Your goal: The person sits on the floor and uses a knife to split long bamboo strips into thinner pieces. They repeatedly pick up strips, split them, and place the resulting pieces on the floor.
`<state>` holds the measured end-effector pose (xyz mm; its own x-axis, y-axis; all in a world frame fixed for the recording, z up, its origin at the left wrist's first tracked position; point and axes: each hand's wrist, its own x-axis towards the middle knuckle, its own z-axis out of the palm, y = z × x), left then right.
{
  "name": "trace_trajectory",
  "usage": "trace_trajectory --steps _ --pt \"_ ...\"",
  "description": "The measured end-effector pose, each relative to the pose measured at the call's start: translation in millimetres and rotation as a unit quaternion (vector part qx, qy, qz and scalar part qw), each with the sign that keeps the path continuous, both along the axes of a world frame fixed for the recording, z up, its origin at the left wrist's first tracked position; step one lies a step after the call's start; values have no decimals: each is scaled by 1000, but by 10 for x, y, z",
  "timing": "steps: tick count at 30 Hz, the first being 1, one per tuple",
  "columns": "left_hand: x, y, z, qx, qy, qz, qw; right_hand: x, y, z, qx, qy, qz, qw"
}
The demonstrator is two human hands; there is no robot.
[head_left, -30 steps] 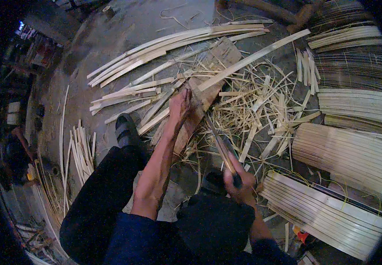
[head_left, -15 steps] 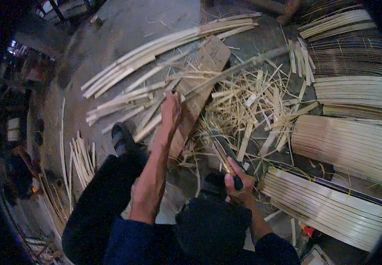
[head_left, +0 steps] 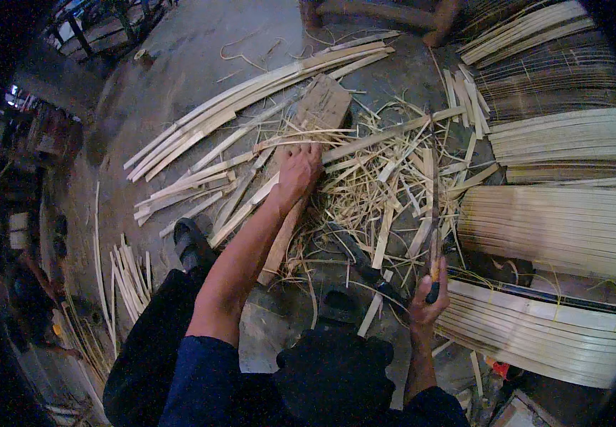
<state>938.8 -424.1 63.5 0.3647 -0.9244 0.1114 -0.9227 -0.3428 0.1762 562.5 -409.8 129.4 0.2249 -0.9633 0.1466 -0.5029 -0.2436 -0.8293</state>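
Wooden block (head_left: 308, 153) amid shavings (head_left: 386, 192), long strips (head_left: 251, 96) behind, stacked slats (head_left: 557, 228) right (floor-level)

Counts from my feed: two hands, left hand (head_left: 297, 171) and right hand (head_left: 425, 302). One knife (head_left: 434, 235). One wooden block (head_left: 308, 153). One more dark tool (head_left: 365, 267) on the floor. Two black shoes (head_left: 190, 242) (head_left: 340, 306). At least four bundles of flat bamboo slats (head_left: 557, 228) on the right. Loose shavings (head_left: 386, 178): too many, can't count.
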Motion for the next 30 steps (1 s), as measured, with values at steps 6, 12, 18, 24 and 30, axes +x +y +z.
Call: trace_trajectory --steps 6,12,18,24,30 --pt "333 -72 132 64 95 -126 985 -84 177 -422 -66 66 51 994" --pt "352 -152 736 -67 21 -107 992 -200 239 -576 0 135 89 987" --pt "809 -344 1805 -42 -48 -77 995 89 138 -74 -12 146 162 976" --pt "1303 853 2381 -29 58 -53 996 1583 -83 -102 -89 46 324 941" --pt "1014 2014 3069 87 -2 67 994 3133 -229 -878 -294 105 479 820"
